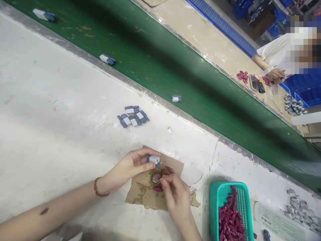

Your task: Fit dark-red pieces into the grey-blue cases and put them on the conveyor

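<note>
My left hand [140, 162] is closed around a small white and dark blue plastic part [154, 160], held above a stained piece of cardboard [173, 161]. My right hand [177, 195] pinches a small maroon piece, mostly hidden by the fingertips, at the edge of a round cap-like dish [156, 178]. Loose maroon pieces [158, 189] lie on the cardboard beside the dish. Beyond my hands, several more white and blue parts [134, 116] are grouped on the white table [62, 110].
A green conveyor belt [150, 67] carries a few white and blue parts [176, 98]. At right stand a teal basket [214, 207] of maroon pieces and a pile of grey parts [301, 209]. Across the belt, a co-worker's hands [276, 74] handle something small.
</note>
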`<act>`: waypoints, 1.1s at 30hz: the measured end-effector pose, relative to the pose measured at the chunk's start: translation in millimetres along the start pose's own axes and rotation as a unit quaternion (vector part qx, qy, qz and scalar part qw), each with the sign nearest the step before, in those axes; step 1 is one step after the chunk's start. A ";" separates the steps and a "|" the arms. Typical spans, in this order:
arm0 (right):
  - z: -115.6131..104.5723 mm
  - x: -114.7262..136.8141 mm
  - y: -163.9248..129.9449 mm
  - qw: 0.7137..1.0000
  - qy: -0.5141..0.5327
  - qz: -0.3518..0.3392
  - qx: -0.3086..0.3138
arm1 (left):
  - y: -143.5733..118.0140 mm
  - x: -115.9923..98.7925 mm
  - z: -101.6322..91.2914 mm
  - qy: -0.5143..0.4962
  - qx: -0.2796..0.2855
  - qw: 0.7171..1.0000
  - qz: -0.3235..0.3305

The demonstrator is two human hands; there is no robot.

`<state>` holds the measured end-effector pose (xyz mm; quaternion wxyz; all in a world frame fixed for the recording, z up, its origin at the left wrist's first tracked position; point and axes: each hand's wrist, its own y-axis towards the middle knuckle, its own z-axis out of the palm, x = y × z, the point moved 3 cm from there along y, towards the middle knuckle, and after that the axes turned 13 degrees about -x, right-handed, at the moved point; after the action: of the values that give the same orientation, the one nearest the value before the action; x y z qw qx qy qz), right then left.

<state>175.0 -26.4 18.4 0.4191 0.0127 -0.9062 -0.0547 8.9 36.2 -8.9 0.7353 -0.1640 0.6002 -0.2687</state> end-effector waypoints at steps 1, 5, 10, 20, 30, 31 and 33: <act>-2.3 -3.2 -0.5 0.999 0.016 0.032 -0.008 | 0.2 -0.4 -0.1 -0.003 0.000 1.000 0.008; -5.3 -11.2 -2.8 0.996 0.041 0.082 -0.023 | 1.5 -0.7 1.1 -0.017 0.008 0.999 0.030; -5.2 -16.6 -2.8 0.978 0.116 0.167 -0.046 | -0.7 0.3 5.2 -0.022 0.022 0.998 0.062; 4.3 -4.1 25.5 0.896 0.334 0.276 -0.101 | -2.5 5.1 7.0 0.072 0.017 0.985 0.156; 18.2 -1.8 30.9 0.901 0.325 0.275 -0.087 | -1.2 5.9 6.2 0.117 -0.015 0.980 0.159; 19.1 -2.0 30.9 0.904 0.318 0.273 -0.085 | -1.3 5.8 6.2 0.124 -0.019 0.979 0.161; 20.5 -2.0 31.2 0.910 0.307 0.267 -0.083 | -1.5 5.8 6.0 0.132 -0.028 0.977 0.164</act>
<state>161.5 6.5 7.1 0.6749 -0.2481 -0.6948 -0.0092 15.2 31.1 -11.4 0.6789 -0.0476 0.7178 -0.1470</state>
